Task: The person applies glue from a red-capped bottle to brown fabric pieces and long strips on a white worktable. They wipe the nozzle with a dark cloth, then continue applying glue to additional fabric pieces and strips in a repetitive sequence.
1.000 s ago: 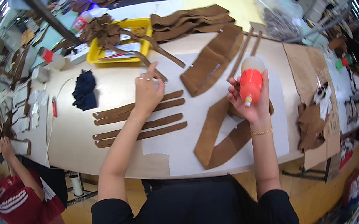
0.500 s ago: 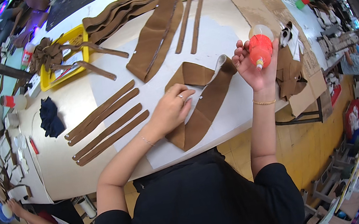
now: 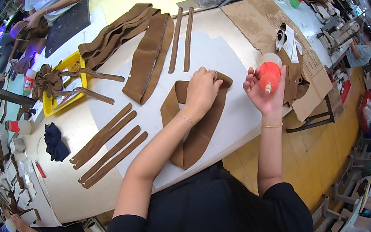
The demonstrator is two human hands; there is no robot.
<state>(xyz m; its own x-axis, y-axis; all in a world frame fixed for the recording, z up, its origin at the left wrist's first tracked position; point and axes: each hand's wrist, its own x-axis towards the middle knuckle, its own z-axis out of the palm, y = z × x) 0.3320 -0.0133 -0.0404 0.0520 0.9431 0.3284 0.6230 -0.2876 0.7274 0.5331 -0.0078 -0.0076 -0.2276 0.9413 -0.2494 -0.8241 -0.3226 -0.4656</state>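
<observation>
A wide brown fabric band (image 3: 195, 144) lies looped on white paper in front of me. My left hand (image 3: 202, 93) is over its far part, fingers bent down and closed on the band where its ends meet; the fingertips are partly hidden. To the right, my right hand (image 3: 266, 99) is palm up around a squeeze bottle (image 3: 270, 74), red below a pale translucent part. The bottle tilts with its small nozzle toward me, apart from the band.
Narrow brown strips (image 3: 103, 136) lie left of the band, two more strips (image 3: 182, 40) beyond it. Wide folded bands (image 3: 149, 57) and a yellow tray (image 3: 83, 83) sit farther back. Dark cloth (image 3: 55, 143) lies left, cardboard (image 3: 253, 21) right. Other people work nearby.
My left hand has moved away from me and right, from the band's near left side to its far part. The right hand still holds the bottle. The view has shifted slightly.
</observation>
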